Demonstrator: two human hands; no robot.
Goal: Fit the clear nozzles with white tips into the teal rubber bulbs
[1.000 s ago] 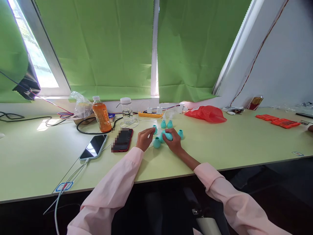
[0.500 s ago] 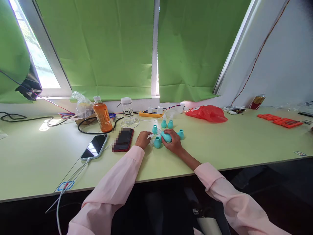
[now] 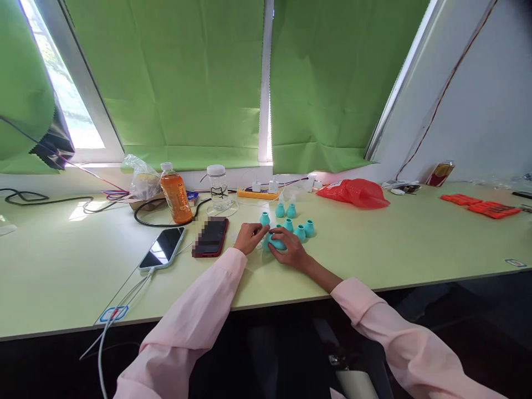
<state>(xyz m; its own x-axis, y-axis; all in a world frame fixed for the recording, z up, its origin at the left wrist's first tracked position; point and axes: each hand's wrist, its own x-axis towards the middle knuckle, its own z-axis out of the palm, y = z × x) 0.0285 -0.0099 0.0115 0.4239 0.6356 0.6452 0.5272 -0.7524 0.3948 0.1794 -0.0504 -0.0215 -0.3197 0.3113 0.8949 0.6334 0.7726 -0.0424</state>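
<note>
My right hand (image 3: pixel 291 250) is curled around a teal rubber bulb (image 3: pixel 277 241), which lies low over the table and is partly covered by the fingers. My left hand (image 3: pixel 248 238) meets it from the left, its fingers pressed together at the bulb's end; what they pinch is hidden. A small clear plastic piece (image 3: pixel 260 244) shows below the left fingertips. Several open-necked teal bulbs stand around the hands, among them one bulb (image 3: pixel 265 218) behind the left fingers and another bulb (image 3: pixel 300 233) beside the right knuckles. Farther back, a bulb (image 3: pixel 280 210) has a clear tip on it.
Left of my hands lie a dark phone (image 3: pixel 211 237) and a charging phone (image 3: pixel 162 248). Behind them stand an orange drink bottle (image 3: pixel 176 197) and a clear jar (image 3: pixel 218 191). A yellow power strip (image 3: pixel 257 194), a red plastic bag (image 3: pixel 355 194) and orange cases (image 3: pixel 492 208) lie farther back.
My right hand has moved left and slightly down, and the tilted bulb with a clear tip no longer shows in it. My left fingers have come right to meet it. More standing bulbs are visible.
</note>
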